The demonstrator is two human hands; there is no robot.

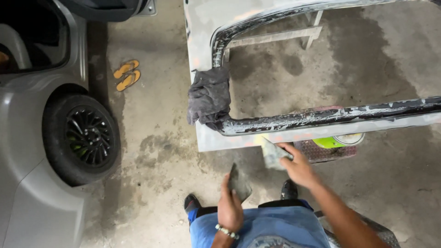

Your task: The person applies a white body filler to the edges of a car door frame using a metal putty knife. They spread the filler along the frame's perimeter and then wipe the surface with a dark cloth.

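While I look down past the blue shorts (271, 227), I see my left hand (229, 206) closed around a dark flat scraper (240, 183), blade pointing away from me, held low between my knees and clear of the work. My right hand (298, 166) grips a folded grey sanding pad (274, 154) and presses it against the near lower edge of the grey car panel (206, 138), just under the dark, filler-streaked trim edge (330, 117). I judge the step in hand to be rubbing down that near edge; the next move calls for steady strokes along the edge toward the right, keeping the pad flat.

Behind the panel on the right, a lime-green tin (340, 140) stands on a reddish stool (326, 151). A dark rag (209, 96) hangs over the panel's left corner. To the left, a silver car (27, 133) with a black wheel (82, 138) stands near, and farther off a pair of orange sandals (127, 75) lies on the stained concrete floor (151, 151).
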